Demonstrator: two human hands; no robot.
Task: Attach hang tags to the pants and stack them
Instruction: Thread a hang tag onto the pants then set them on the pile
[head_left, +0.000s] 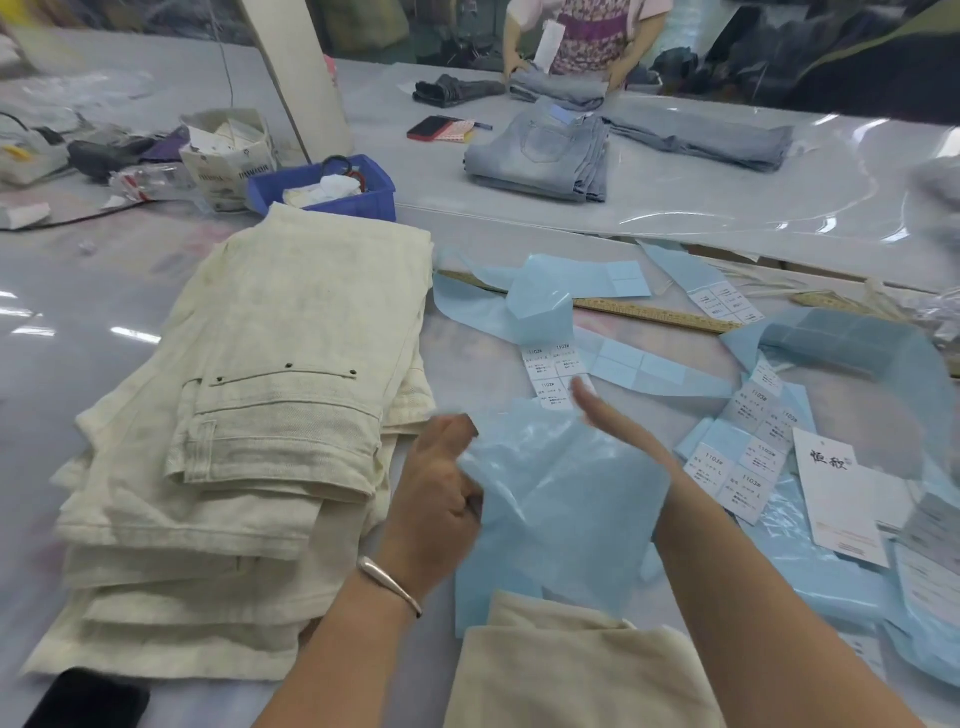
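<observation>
A stack of folded cream pants (249, 441) lies on the table at the left. Another cream garment (566, 670) lies at the bottom edge under my arms. My left hand (441, 493) grips the edge of a crumpled light-blue backing sheet (561, 499). My right hand (608, 415) reaches over that sheet with straight fingers; its tips are blurred, near a strip of white size stickers (553, 371). A white hang tag (841, 499) with black characters lies at the right among more sticker strips (737, 467).
Blue backing strips (841, 338) litter the right side over a wooden ruler (654, 314). A blue bin (332, 187) stands behind the cream stack. Folded light denim (545, 156) lies farther back, where another person (587, 41) handles jeans. A black phone (88, 701) lies bottom left.
</observation>
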